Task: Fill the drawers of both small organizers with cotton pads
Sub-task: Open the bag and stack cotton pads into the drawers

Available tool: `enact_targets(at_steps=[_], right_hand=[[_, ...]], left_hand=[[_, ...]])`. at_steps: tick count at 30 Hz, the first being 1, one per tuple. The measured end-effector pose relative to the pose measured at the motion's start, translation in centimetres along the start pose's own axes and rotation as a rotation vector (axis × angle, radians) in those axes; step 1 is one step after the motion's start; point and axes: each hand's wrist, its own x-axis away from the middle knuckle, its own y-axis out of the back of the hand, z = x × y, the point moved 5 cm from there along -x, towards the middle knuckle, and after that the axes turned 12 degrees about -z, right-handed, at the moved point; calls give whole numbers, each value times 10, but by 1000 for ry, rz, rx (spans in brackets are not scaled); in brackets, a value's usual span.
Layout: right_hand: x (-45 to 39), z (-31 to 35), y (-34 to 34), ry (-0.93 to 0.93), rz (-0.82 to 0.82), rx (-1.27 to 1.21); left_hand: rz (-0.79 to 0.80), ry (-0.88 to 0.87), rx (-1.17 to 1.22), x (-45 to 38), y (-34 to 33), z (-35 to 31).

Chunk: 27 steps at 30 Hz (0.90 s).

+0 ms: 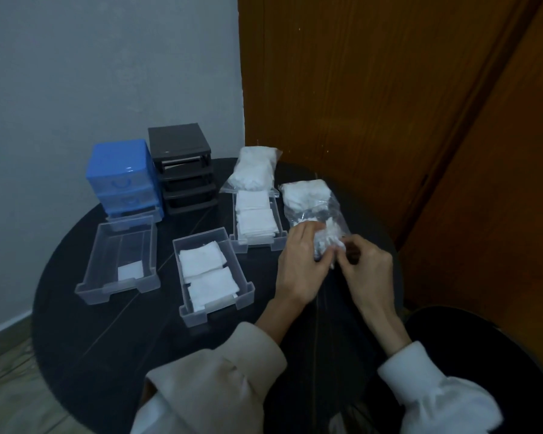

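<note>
We are working both hands at the near mouth of the clear bag (314, 211) of cotton pads, which is lying on the round black table (113, 333). Our left hand (298, 264) is curled against the bag's left side, fingers closed on the plastic; our right hand (369, 274) is pinching the opening, thumb and forefinger together on the film and a tuft of white. Whether a single pad is already held, we cannot tell.

The bag's long axis is running away from us, mouth toward the hands, so the pads are coming out toward our body. The drawers are lying to the left of the hands, making the left hand the nearer one for delivery.

Count:
- Organizers: two, the blue organizer (123, 178) and the dark organizer (182, 167), standing side by side at the far edge.
- Loose drawers: three. The far drawer (257, 220) is looking full; the middle drawer (212, 274) is holding two stacks; the left drawer (119, 255) is holding one small pad.
- Bags: two, counting the second bag (254, 169) behind the far drawer.
</note>
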Motion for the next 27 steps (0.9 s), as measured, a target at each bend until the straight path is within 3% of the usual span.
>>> enact_targets(at_steps=[13, 27], right_hand=[[-1, 2, 9, -5, 17, -16], [-8, -1, 37, 22, -215, -73]], left_hand=[[-28, -12, -32, 0, 2, -2], [-56, -10, -54, 0, 3, -2]])
